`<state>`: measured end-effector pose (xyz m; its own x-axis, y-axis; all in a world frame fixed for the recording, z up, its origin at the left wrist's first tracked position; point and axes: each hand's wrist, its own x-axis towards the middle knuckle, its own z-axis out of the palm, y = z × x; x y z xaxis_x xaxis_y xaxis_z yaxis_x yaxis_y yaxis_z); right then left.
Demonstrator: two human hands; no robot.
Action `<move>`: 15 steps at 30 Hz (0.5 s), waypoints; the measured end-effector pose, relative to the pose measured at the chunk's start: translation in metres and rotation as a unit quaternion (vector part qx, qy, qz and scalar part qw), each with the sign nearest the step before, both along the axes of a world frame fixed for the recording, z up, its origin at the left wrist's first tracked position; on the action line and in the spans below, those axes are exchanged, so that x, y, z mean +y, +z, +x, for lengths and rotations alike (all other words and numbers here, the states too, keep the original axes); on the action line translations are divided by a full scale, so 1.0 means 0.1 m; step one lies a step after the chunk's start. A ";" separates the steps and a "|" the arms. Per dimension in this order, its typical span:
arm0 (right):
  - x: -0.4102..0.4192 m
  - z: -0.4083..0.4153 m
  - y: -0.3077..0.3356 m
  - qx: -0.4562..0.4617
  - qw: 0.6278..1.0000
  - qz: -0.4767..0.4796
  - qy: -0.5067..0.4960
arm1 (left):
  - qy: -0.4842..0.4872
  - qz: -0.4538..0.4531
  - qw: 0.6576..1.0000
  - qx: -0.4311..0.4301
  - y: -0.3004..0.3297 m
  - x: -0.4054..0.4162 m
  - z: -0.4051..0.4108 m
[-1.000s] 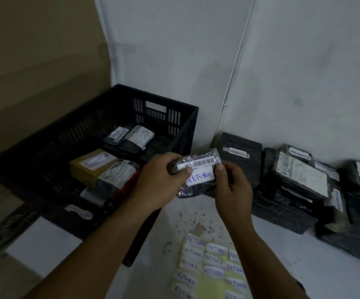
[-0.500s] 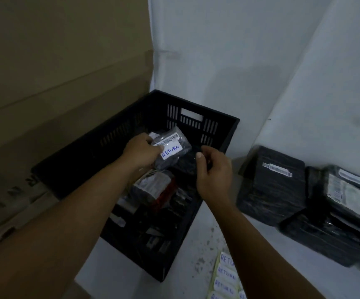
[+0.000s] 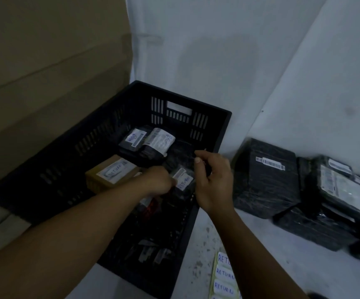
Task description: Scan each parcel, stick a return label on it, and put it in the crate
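Small black plastic-wrapped parcel (image 3: 182,182) with white RETURN label, long axis running away, pinched by left hand (image 3: 160,180) fingers low inside black slatted crate (image 3: 207,126); right hand (image 3: 214,180) raised alongside, fingers loosely curled, released.

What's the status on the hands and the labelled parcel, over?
Left hand lowering small labelled parcel into black crate. Right hand off it, fingers loosely curled, empty. Nothing blocking.

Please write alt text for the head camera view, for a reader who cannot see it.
The left hand lowers a small parcel with a RETURN label into the black crate. The right hand hovers beside it, empty.
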<state>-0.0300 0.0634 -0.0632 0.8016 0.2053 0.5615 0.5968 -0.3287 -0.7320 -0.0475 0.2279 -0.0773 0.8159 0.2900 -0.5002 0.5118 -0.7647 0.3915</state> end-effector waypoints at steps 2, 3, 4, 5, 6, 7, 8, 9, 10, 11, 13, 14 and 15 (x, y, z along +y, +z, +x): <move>0.00 0.00 -0.01 0.003 1.000 -0.006 -0.001 | -0.042 0.050 0.998 0.010 -0.03 -0.06 -0.02; -0.01 0.00 -0.01 0.007 1.000 -0.008 -0.003 | -0.054 0.065 0.996 0.008 -0.05 -0.08 -0.03; 0.00 -0.01 -0.01 0.013 1.000 -0.009 -0.004 | -0.064 0.078 0.995 0.005 -0.08 -0.10 -0.04; 0.00 -0.01 0.00 0.017 1.000 -0.011 -0.005 | -0.072 0.092 0.993 0.006 -0.09 -0.12 -0.04; 0.00 -0.01 0.00 0.018 1.000 -0.013 -0.005 | -0.085 0.109 0.990 0.015 -0.11 -0.14 -0.04; 0.00 -0.01 0.01 0.017 1.000 -0.014 -0.005 | -0.099 0.130 0.986 0.028 -0.13 -0.16 -0.04; 0.00 -0.01 0.01 0.016 1.000 -0.012 -0.005 | -0.114 0.153 0.981 0.042 -0.14 -0.18 -0.03; -0.01 -0.02 0.01 0.015 1.000 -0.011 -0.004 | -0.126 0.174 0.975 0.053 -0.15 -0.19 -0.01; -0.01 -0.02 0.01 0.015 1.000 -0.010 -0.004 | -0.134 0.188 0.971 0.058 -0.15 -0.21 -0.01; -0.02 -0.02 0.01 0.014 1.000 -0.011 -0.004 | -0.139 0.197 0.969 0.060 -0.15 -0.22 -0.01; -0.02 -0.02 0.01 0.013 1.000 -0.013 -0.007 | -0.143 0.199 0.968 0.055 -0.11 -0.23 -0.04; -0.03 -0.02 0.01 0.012 1.000 -0.015 -0.008 | -0.138 0.199 0.969 0.045 -0.08 -0.23 -0.07; -0.03 -0.02 0.02 0.011 1.000 -0.016 -0.007 | -0.131 0.197 0.971 0.027 -0.06 -0.23 -0.09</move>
